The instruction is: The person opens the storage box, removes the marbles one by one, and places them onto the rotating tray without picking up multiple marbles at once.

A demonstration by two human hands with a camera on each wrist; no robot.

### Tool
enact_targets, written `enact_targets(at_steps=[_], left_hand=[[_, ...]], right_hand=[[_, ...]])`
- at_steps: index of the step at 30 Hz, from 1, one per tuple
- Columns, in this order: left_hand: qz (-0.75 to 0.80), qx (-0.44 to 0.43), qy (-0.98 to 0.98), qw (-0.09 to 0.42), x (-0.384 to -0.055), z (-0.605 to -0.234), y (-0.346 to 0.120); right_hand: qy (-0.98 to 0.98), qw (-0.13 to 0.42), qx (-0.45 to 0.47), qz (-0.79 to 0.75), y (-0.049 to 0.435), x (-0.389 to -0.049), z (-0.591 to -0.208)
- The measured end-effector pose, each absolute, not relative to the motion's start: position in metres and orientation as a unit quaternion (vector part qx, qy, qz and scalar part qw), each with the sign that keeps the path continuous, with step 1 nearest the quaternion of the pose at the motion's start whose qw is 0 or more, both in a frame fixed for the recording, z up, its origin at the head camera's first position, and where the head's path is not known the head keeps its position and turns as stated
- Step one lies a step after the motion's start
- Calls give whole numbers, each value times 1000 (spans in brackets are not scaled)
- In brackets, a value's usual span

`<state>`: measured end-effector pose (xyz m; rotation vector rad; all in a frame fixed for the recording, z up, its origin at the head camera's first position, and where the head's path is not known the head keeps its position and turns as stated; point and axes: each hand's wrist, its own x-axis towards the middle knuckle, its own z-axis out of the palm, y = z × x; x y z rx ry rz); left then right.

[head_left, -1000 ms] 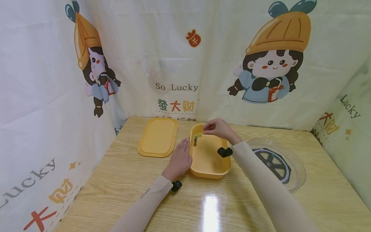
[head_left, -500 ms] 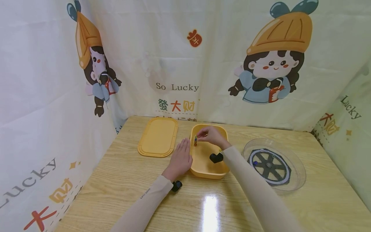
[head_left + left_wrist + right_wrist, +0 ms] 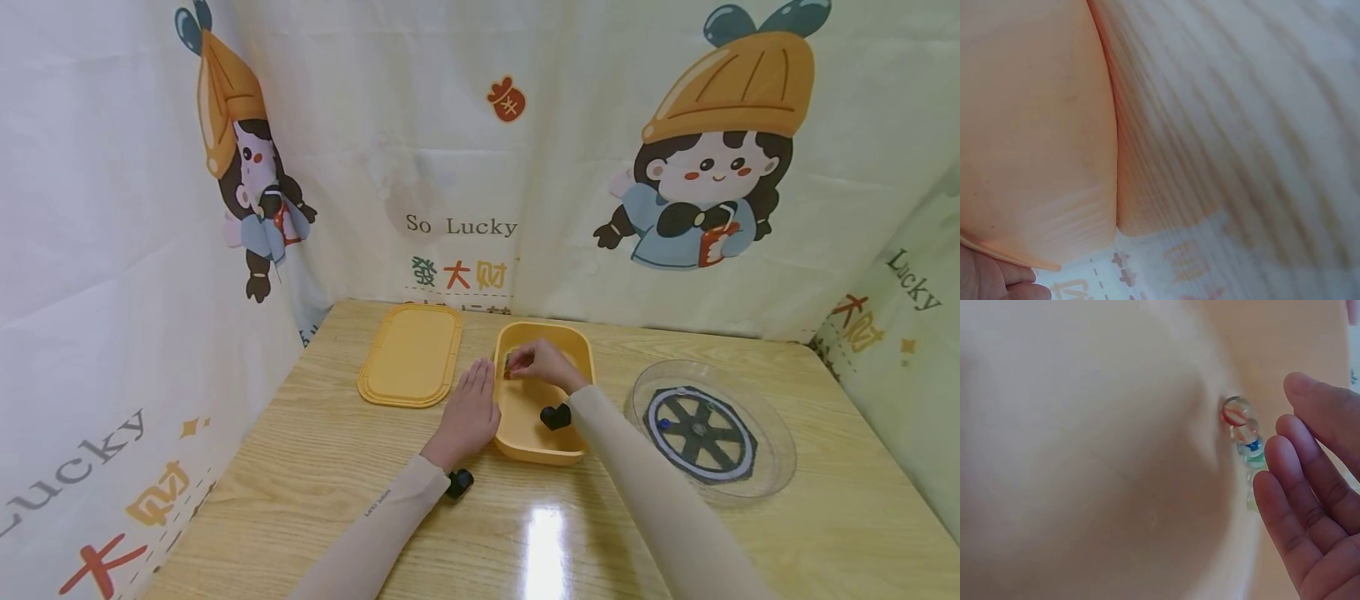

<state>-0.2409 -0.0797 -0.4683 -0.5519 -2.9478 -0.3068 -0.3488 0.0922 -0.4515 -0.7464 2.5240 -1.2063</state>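
My right hand (image 3: 542,363) reaches into the yellow plastic bin (image 3: 538,456), close to its left inner wall. In the right wrist view, several glass marbles (image 3: 1244,431) lie in a row along that wall, some with red, blue or green swirls. The fingertips (image 3: 1280,453) are right by the row, with thumb and fingers a little apart and nothing visibly held. My left hand (image 3: 467,412) rests against the bin's outer left side, fingers straight. Only some of its fingers (image 3: 1019,284) show in the left wrist view, beside the bin's wall (image 3: 1035,137).
A yellow lid (image 3: 411,357) lies flat to the left of the bin. On the right stands a clear round dish (image 3: 780,450) with a black spoked wheel shape (image 3: 699,429) in it and a blue marble (image 3: 664,423). Printed cloth (image 3: 360,167) closes off the table's back and sides.
My right hand has moved left and nearer, from the bin's far edge down to the marbles by the left wall. The left hand has stayed in place.
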Motion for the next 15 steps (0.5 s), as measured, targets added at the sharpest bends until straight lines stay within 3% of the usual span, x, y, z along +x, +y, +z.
enact_targets(at_steps=[15], left_hand=[[-101, -185, -975, 65, -240, -466, -80]], right_hand=[[882, 141, -234, -384, 88, -354, -463]])
